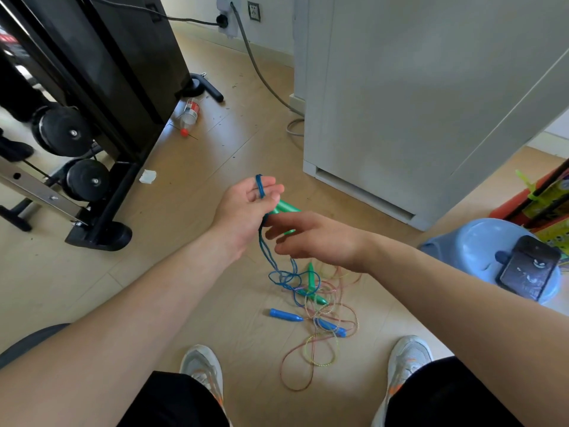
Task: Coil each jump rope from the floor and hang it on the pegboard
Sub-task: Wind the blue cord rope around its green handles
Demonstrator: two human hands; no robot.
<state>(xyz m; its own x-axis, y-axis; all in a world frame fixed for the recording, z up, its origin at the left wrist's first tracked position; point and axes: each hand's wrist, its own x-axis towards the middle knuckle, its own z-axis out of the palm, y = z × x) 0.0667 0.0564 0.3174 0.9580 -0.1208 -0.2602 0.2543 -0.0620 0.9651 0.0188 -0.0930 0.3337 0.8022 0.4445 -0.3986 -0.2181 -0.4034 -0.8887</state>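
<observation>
**Item:** blue rope (pixel 261 192), thin braided cord. Several turns are looped over the straight fingers of the left hand (pixel 243 208). The tail hangs below both hands into a loose tangle on the floor.

**Item:** green handle (pixel 285 208), smooth tapered plastic, between the hands. The thumb of the right hand (pixel 317 238) lies across it. That hand's fingers are loosely extended and blurred, so it cannot be told whether it pinches handle or cord.

**Handling note:** probably mid-coil.
- Lay the turns equal and side by side on the fingers.
- Feed the cord under light tension.
- Lift the tail clear of the neighbouring rope before each turn; limp cord snags and kinks readily.

**Item:** second green handle (pixel 311 277), on the floor directly below the right hand, within the tangle.

**Item:** multicoloured rope (pixel 323 306), fine pink-and-yellow twist in slack loops with blue handles (pixel 284 315). It lies below the hands, not yet coiled.

**Item:** pale blue stool (pixel 462 241), rounded plastic, to the right of the right hand, bearing a dark phone (pixel 528 266).

Pegboard: not in view.
</observation>
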